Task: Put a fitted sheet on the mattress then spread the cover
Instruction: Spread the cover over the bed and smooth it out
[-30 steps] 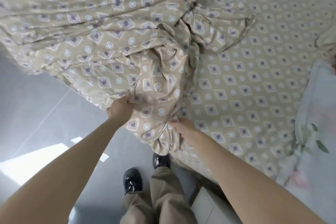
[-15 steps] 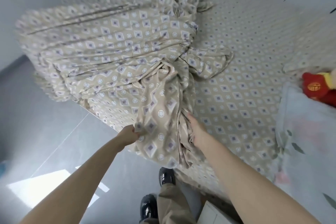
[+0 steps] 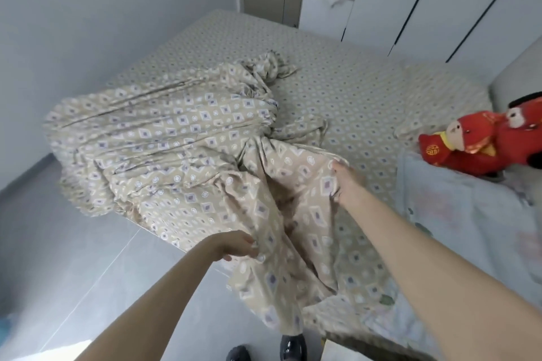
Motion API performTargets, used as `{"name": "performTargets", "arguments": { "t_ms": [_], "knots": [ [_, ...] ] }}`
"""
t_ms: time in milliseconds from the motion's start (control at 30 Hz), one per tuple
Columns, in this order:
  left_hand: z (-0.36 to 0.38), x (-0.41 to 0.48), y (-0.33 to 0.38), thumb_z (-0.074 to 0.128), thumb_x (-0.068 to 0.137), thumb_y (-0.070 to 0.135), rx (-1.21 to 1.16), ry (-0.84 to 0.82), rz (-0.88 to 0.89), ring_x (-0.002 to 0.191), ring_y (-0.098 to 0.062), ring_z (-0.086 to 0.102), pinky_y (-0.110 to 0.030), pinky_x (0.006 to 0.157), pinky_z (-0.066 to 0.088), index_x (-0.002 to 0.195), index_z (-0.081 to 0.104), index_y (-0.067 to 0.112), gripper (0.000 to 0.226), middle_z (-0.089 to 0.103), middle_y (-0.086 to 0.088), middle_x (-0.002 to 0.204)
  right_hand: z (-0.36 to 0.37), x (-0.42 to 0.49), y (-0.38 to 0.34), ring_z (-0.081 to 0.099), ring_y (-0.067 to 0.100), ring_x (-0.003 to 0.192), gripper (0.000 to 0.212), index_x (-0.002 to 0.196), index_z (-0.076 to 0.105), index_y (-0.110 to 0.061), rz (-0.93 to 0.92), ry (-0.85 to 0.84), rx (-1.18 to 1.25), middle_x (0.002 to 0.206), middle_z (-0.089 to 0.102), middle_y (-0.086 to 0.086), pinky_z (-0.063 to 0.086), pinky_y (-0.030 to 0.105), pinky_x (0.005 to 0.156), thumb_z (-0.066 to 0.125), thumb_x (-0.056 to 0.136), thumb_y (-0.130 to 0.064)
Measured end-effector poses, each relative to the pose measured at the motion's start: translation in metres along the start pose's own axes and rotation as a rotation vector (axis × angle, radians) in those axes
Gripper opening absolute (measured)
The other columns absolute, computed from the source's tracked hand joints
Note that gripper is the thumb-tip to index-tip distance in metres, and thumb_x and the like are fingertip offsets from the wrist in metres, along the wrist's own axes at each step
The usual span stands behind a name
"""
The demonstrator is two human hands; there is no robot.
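A beige cover (image 3: 176, 138) with a diamond pattern lies bunched on the near left part of the bed. The mattress wears a fitted sheet (image 3: 352, 91) in the same pattern. My left hand (image 3: 237, 246) grips the cover's hanging edge at the bed's near side. My right hand (image 3: 347, 182) holds another fold of the cover, lifted a little above the sheet. Between my hands the cloth is raised and opened, and its lower part hangs down past the bed edge.
A pale floral pillow or quilt (image 3: 469, 228) lies at the right end of the bed with red plush toys (image 3: 481, 141) above it. A grey wall runs along the left, white wardrobe doors (image 3: 440, 0) stand behind the bed. My shoes (image 3: 290, 346) stand on the grey tiled floor (image 3: 58, 258).
My head has lifted, so more of the bed and room shows. My right hand has moved up and to the right with a fold of the cover, spreading the cloth apart from my left hand.
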State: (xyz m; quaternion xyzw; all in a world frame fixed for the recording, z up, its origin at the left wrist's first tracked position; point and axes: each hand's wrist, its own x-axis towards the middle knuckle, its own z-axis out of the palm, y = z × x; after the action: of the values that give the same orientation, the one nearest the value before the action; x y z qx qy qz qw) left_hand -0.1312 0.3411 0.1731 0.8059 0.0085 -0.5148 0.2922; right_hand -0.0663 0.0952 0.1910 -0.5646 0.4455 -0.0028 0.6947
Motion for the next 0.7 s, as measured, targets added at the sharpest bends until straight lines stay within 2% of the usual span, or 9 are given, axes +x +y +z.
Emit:
{"name": "performTargets", "arguments": {
  "t_ms": [100,267,367,400,467,533,600,633,700],
  "knots": [
    [0.014,-0.003,0.043,0.059,0.092,0.028,0.022,-0.062,0.072,0.123,-0.015,0.044,-0.032,0.104,0.037,0.126,0.052,0.017,0.036,0.049,0.002,0.126,-0.032,0.024,-0.031,0.066,0.027,0.075,0.013,0.08,0.061,-0.01,0.002,0.009,0.113,0.086,0.067,0.013,0.057,0.043,0.077,0.07,0.083,-0.018],
    [0.03,-0.001,0.109,0.062,0.091,0.029,-0.093,-0.141,0.167,0.127,-0.01,0.043,-0.027,0.1,0.04,0.137,0.043,0.013,0.052,0.044,0.006,0.14,-0.089,0.019,-0.108,0.062,0.005,0.052,0.017,0.085,0.05,-0.019,-0.036,-0.047,0.356,0.074,0.063,-0.001,0.055,0.019,0.062,0.046,0.101,-0.018],
    [0.034,0.007,0.143,0.06,0.093,0.028,-0.129,-0.167,0.21,0.127,-0.008,0.044,-0.028,0.102,0.04,0.132,0.048,0.011,0.045,0.05,0.006,0.13,-0.103,0.025,-0.135,0.052,0.0,0.033,0.018,0.082,0.046,-0.027,-0.008,-0.118,0.376,0.047,0.059,-0.011,0.039,0.012,0.034,0.049,0.1,-0.027],
    [0.035,0.009,0.152,0.059,0.093,0.028,-0.134,-0.17,0.214,0.124,-0.007,0.046,-0.028,0.102,0.041,0.126,0.053,0.011,0.037,0.053,0.006,0.125,-0.107,0.035,-0.138,0.059,0.003,0.043,0.008,0.092,0.056,-0.026,0.002,-0.083,0.379,0.06,0.067,-0.008,0.044,0.017,0.037,0.055,0.096,-0.033],
    [0.037,0.015,0.165,0.058,0.094,0.024,-0.137,-0.176,0.21,0.111,-0.005,0.051,-0.028,0.1,0.042,0.099,0.057,0.012,0.014,0.056,0.007,0.108,-0.109,0.052,-0.135,0.065,0.013,0.074,0.025,0.114,0.06,-0.021,0.007,-0.133,0.334,0.1,0.069,0.003,0.053,0.022,0.049,0.06,0.093,-0.035],
    [0.039,0.019,0.172,0.056,0.095,0.02,-0.137,-0.164,0.208,0.094,-0.003,0.052,-0.027,0.095,0.043,0.078,0.047,0.017,0.02,0.051,0.008,0.088,-0.114,0.048,-0.133,0.06,0.014,0.073,0.014,0.103,0.059,-0.015,0.046,-0.144,0.305,0.094,0.063,0.007,0.052,0.02,0.048,0.058,0.095,-0.027],
    [0.041,0.024,0.17,0.055,0.095,0.018,-0.142,-0.158,0.189,0.087,-0.001,0.051,-0.027,0.093,0.042,0.077,0.045,0.018,0.021,0.049,0.009,0.082,-0.117,0.055,-0.117,0.057,0.014,0.066,0.011,0.096,0.058,-0.014,0.049,-0.116,0.213,0.082,0.06,0.006,0.051,0.019,0.049,0.064,0.091,-0.021],
    [0.039,0.026,0.165,0.055,0.095,0.018,-0.145,-0.152,0.187,0.087,0.0,0.052,-0.029,0.095,0.042,0.082,0.048,0.016,0.016,0.052,0.009,0.084,-0.12,0.066,-0.106,0.058,0.015,0.068,0.024,0.097,0.059,-0.014,0.024,-0.11,0.095,0.082,0.061,0.006,0.052,0.021,0.053,0.072,0.081,-0.025],
    [0.039,0.031,0.155,0.057,0.095,0.021,-0.177,-0.157,0.179,0.095,-0.001,0.056,-0.031,0.098,0.043,0.095,0.051,0.015,0.008,0.059,0.008,0.096,-0.13,0.104,-0.072,0.062,0.023,0.094,0.077,0.118,0.053,-0.018,0.016,0.014,-0.189,0.105,0.061,0.005,0.054,0.034,0.079,0.082,0.05,-0.038]
  ]
}}
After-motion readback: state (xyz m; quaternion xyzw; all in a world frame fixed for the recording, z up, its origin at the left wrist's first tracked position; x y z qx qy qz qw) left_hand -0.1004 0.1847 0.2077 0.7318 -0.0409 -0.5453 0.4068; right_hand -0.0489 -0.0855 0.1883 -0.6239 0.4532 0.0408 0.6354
